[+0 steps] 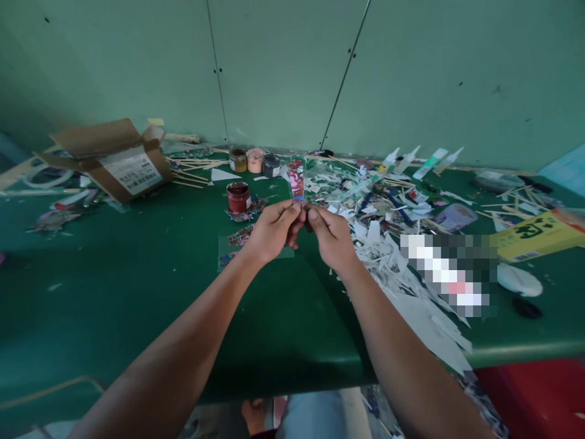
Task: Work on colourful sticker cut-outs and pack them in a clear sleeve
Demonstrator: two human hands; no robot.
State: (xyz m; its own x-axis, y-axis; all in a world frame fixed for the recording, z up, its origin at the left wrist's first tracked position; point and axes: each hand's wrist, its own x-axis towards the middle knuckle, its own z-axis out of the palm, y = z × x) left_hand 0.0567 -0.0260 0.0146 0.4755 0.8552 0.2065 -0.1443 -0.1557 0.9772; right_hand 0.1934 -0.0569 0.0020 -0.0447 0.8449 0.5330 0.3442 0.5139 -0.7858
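Observation:
My left hand (274, 228) is closed, thumb and fingers pinching the lower end of a narrow red-and-pink patterned strip (297, 177) that stands upright with what looks like clear film around it. Close beside it, my right hand (333, 239) is closed too, its thumb against bent fingers at the strip's bottom end; what lies between those fingertips is hidden. Under and left of my left hand, more patterned pieces (241, 235) lie on a clear sheet (223, 247). An open jar of dark red paint (238, 198) stands just behind them.
Jars (255, 160) line the back of the green table (137, 268). An open cardboard box (132, 164) and thin sticks (189, 177) lie left. White paper scraps (393, 268), nozzle bottles (429, 163), a yellow packet (530, 238) and a white computer mouse (520, 279) spread rightward.

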